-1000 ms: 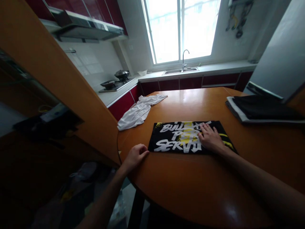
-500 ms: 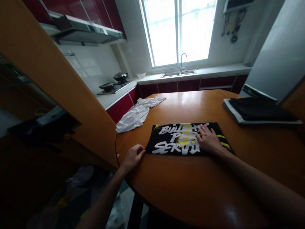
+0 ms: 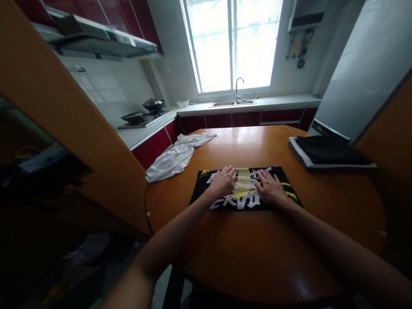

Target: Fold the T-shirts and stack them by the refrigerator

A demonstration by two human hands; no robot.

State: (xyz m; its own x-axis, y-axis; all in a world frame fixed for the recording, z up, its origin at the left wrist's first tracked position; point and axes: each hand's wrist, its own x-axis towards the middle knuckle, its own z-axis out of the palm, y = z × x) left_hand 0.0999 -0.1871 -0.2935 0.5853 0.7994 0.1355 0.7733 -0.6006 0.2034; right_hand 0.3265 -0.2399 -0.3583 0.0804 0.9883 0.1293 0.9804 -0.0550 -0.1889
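Observation:
A folded black garment with white lettering and yellow patches lies flat on the wooden table. My left hand rests on its left-middle part, fingers stretched out and covering some of the letters. On the right part of the print lies my right hand, palm down with its fingers spread. Neither hand grips the cloth.
A crumpled white garment lies at the table's left edge. Folded black, white and grey cloths are stacked at the right. Beyond the table are a counter with a sink and a stove with pans.
My left hand has moved from the garment's lower left corner up and right onto its print, and its fingers have opened. My right hand stays on the garment. The camera view has shifted slightly.

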